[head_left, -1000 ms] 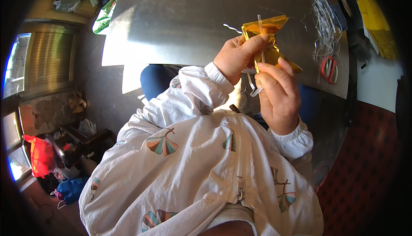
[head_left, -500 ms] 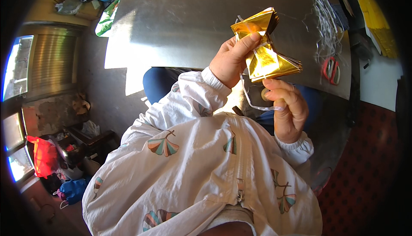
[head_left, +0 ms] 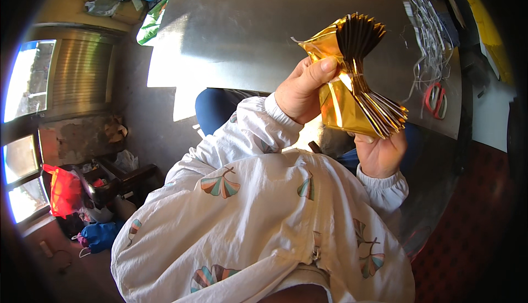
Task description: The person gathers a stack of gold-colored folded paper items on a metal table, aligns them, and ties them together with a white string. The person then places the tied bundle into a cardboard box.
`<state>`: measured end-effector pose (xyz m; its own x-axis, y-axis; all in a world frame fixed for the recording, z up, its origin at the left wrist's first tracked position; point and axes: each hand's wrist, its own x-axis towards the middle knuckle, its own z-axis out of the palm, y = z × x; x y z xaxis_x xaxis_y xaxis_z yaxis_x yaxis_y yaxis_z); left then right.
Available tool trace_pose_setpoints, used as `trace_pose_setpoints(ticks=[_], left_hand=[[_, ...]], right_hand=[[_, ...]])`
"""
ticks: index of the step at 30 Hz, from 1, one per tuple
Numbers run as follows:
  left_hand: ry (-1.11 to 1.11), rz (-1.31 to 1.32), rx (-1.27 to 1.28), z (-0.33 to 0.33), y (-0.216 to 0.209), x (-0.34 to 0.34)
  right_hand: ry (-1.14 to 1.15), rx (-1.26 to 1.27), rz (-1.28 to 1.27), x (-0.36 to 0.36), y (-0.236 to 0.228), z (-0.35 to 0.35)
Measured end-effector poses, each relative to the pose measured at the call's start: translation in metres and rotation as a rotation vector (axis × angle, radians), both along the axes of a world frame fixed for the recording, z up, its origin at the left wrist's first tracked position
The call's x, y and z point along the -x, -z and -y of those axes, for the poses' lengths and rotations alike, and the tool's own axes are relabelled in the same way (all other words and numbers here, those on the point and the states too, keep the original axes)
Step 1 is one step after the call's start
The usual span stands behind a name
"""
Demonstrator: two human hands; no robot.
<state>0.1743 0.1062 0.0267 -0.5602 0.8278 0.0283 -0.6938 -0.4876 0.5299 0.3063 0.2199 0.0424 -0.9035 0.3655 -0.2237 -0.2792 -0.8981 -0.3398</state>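
Note:
A bundle of pleated gold foil sheets [head_left: 342, 105] is gathered at its middle by a narrow pale tie, its dark folded edges fanning out at both ends. My left hand [head_left: 303, 88] is closed on the bundle, thumb pressed on the front near the tied middle and fingers behind. Below the lower fanned end is my right hand [head_left: 380, 154], thumb bent inward against the foil's bottom edge. The foil hides most of the right fingers, and what they hold does not show. A thin pale strand end [head_left: 296, 39] sticks out at the bundle's upper left corner.
The metal-topped table [head_left: 247, 33] lies beyond my hands. Red-handled scissors [head_left: 435, 100] rest at its right, beside a heap of silvery-white ribbon strands [head_left: 428, 33]. Yellow sheets [head_left: 487, 28] are at the far right. A red bag [head_left: 63, 190] is at left.
The bundle has turned, so its dark pleated edges now face right. My right hand has moved up behind its lower end, and the white ribbon it pinched is out of sight.

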Motion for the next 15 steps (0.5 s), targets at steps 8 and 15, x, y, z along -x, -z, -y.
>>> trace_pose_setpoints(ticks=[8, 15], left_hand=[[0.006, -0.148, 0.158, 0.001, 0.006, 0.003], [0.093, -0.185, 0.011, 0.000, 0.006, 0.005]], right_hand=[[-0.143, -0.299, 0.103, 0.009, 0.003, -0.036], [-0.218, -0.718, 0.186, 0.021, 0.026, -0.065]])
